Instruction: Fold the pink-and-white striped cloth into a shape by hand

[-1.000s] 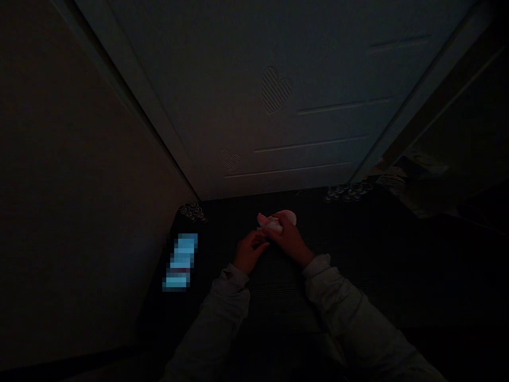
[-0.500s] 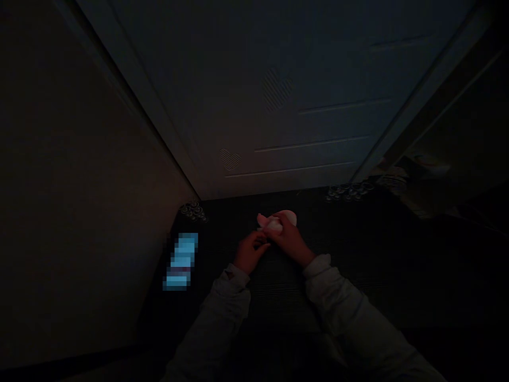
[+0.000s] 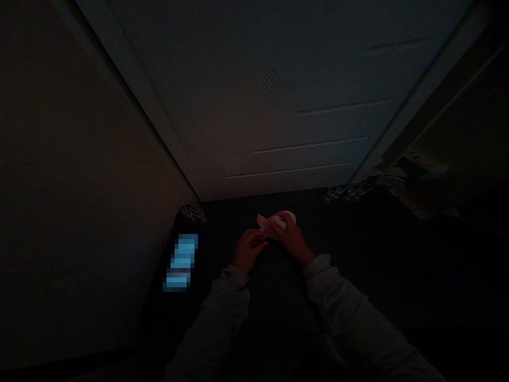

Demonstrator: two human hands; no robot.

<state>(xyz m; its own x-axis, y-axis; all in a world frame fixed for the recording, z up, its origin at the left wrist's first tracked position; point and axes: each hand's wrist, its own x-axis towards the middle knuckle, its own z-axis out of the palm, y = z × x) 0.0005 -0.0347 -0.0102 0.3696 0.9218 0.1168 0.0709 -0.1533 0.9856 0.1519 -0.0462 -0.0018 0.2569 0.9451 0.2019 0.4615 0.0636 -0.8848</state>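
A small pink object (image 3: pixel 263 221) with a rounded, pale right end lies on the dark tabletop; the dim light hides what kind it is. My right hand (image 3: pixel 295 241) is closed round a whitish, crumpled-looking wad (image 3: pixel 279 223) and presses it against the pink object's upper side. To its left, my left hand (image 3: pixel 247 250) has its fingers curled together at the object's near left edge, thumb below. Its fingertips touch that edge and seem to pinch it, and they partly cover it.
A bright, pixelated phone-like screen (image 3: pixel 182 262) lies left of my hands. Clusters of small shiny rings (image 3: pixel 193 212) sit at the back left and back right. Behind the dark table (image 3: pixel 358 254) rises a panel with embossed hearts (image 3: pixel 275 91). Pale clutter (image 3: pixel 425 164) stands at the right.
My right hand has slid slightly right with the white wad, uncovering more of the pink object's middle. My left hand stays at the edge, almost unmoved.
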